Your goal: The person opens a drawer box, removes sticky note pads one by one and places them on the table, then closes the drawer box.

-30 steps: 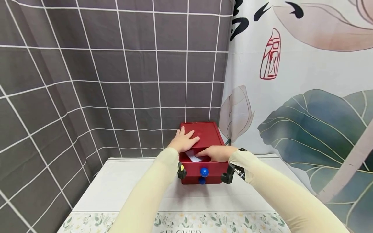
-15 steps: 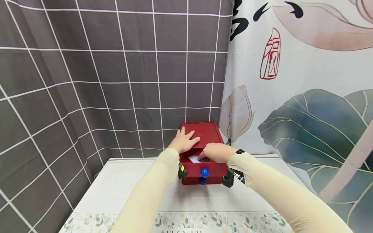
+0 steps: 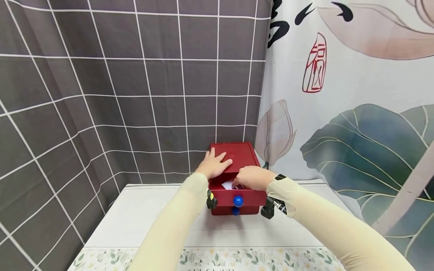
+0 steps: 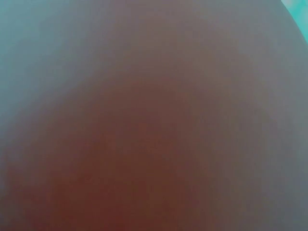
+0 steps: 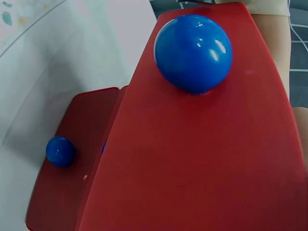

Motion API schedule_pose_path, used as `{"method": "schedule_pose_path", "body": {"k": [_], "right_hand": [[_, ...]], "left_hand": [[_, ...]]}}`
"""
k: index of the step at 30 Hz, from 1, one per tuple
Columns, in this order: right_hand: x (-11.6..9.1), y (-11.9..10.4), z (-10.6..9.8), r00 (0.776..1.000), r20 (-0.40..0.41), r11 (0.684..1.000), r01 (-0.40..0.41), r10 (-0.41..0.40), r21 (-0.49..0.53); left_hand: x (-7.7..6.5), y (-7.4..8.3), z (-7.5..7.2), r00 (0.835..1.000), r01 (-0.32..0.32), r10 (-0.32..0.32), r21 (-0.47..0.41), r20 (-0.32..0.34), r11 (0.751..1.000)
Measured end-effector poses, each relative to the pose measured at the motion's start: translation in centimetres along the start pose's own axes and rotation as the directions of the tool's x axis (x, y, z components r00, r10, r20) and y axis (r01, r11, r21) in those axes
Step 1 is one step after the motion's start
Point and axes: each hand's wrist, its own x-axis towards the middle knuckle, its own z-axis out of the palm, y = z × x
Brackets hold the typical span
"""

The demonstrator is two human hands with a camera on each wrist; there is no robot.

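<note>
A small red drawer box (image 3: 242, 152) stands at the back of the table, its upper drawer (image 3: 220, 197) pulled out. My left hand (image 3: 212, 165) rests on the left part of the box top with fingers spread. My right hand (image 3: 254, 177) reaches down into the upper drawer from the right. Its fingers are bent at a white flat piece (image 3: 226, 185), perhaps paper. Their tips are partly hidden, so I cannot tell whether they pinch it. In the right wrist view, a round blue knob (image 5: 193, 54) sits on the upper drawer's front (image 5: 192, 159).
Below is the lower drawer front (image 5: 53, 192), with its own blue knob (image 5: 60, 151). The white table (image 3: 152, 222) has a flowered front band (image 3: 217, 258). A grey grid curtain (image 3: 162, 75) and a white printed curtain (image 3: 285, 75) hang behind. The left wrist view is blurred.
My right hand has turned so its fingers bend further down into the drawer. Less of the white piece shows, and it has shifted slightly right. My left hand has stayed in place.
</note>
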Motion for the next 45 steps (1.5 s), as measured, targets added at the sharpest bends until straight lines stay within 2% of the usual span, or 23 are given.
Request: {"method": "schedule_pose_path", "body": {"k": [3, 12, 18, 21, 26, 33, 36, 39, 41, 45], "right_hand": [[0.1, 0.1, 0.3, 1.0, -0.015, 1.0, 0.002, -0.002, 0.01], [-0.2, 0.8, 1.1, 0.997, -0.064, 0.989, -0.02, 0.03, 0.146], [-0.9, 1.1, 1.2, 0.991, -0.113, 0.952, -0.028, 0.065, 0.304], [-1.3, 1.4, 1.3, 0.981, -0.176, 0.931, -0.009, 0.078, 0.364], [-2.2, 1.8, 1.4, 0.955, -0.258, 0.907, -0.023, 0.144, 0.42], [-3.3, 2.0, 1.0, 0.924, -0.321, 0.896, -0.051, 0.21, 0.44], [-3.8, 2.0, 0.9, 0.899, -0.36, 0.886, -0.06, 0.248, 0.46], [-4.5, 1.7, 1.4, 0.857, -0.4, 0.852, -0.082, 0.325, 0.517], [-5.0, 1.4, 1.9, 0.817, -0.419, 0.81, -0.096, 0.396, 0.578], [-5.8, 0.4, 3.0, 0.724, -0.433, 0.693, -0.086, 0.537, 0.716]], "left_hand": [[-0.1, 0.0, 0.0, 1.0, -0.005, 0.005, -0.001, -0.004, 1.0], [0.0, -0.3, 0.3, 1.0, 0.008, -0.008, -0.001, 0.001, 1.0], [0.1, -0.4, 0.4, 1.0, 0.006, -0.006, -0.001, 0.002, 1.0], [0.1, -0.4, 0.5, 1.0, 0.006, -0.006, -0.006, 0.004, 1.0], [0.1, -0.3, 0.6, 1.0, 0.01, -0.01, -0.022, 0.005, 1.0], [0.1, -0.2, 0.5, 1.0, 0.008, -0.008, -0.017, -0.003, 1.0], [0.1, -0.2, 0.4, 1.0, 0.004, -0.004, -0.016, -0.004, 1.0], [0.1, -0.2, 0.3, 1.0, -0.002, 0.002, -0.019, -0.005, 1.0], [0.2, -0.2, 0.2, 1.0, -0.007, 0.007, -0.02, -0.002, 1.0], [0.3, -0.2, 0.2, 1.0, -0.009, 0.009, -0.015, -0.007, 1.0]]}}
